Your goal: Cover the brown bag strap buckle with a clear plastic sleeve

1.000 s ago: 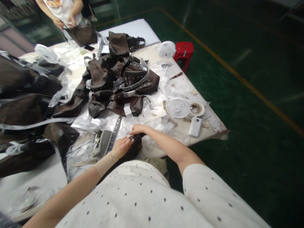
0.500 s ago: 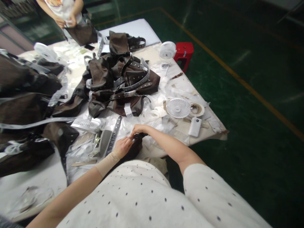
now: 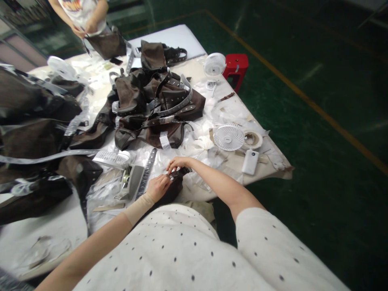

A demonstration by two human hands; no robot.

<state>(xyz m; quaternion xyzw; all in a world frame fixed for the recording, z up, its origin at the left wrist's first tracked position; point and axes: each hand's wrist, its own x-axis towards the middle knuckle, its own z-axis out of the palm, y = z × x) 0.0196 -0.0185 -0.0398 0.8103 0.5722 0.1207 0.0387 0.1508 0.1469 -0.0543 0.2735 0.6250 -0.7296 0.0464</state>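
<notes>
Workshop: bags [image 3: 163,97] piled on worktop [image 3: 195,60]; tape roll [image 3: 257,140] at 3 o'clock; painted floor line [image 3: 291,83] at 2 o'clock.

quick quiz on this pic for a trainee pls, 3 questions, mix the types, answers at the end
1. Which wrist has the beige band on it?
a) left
b) right
c) both

2. True or false: the left hand is touching a dark bag.

3. Fill in the colour: the stool past the table's far right edge is ____.

Key: 1. a; 2. true; 3. red
</notes>
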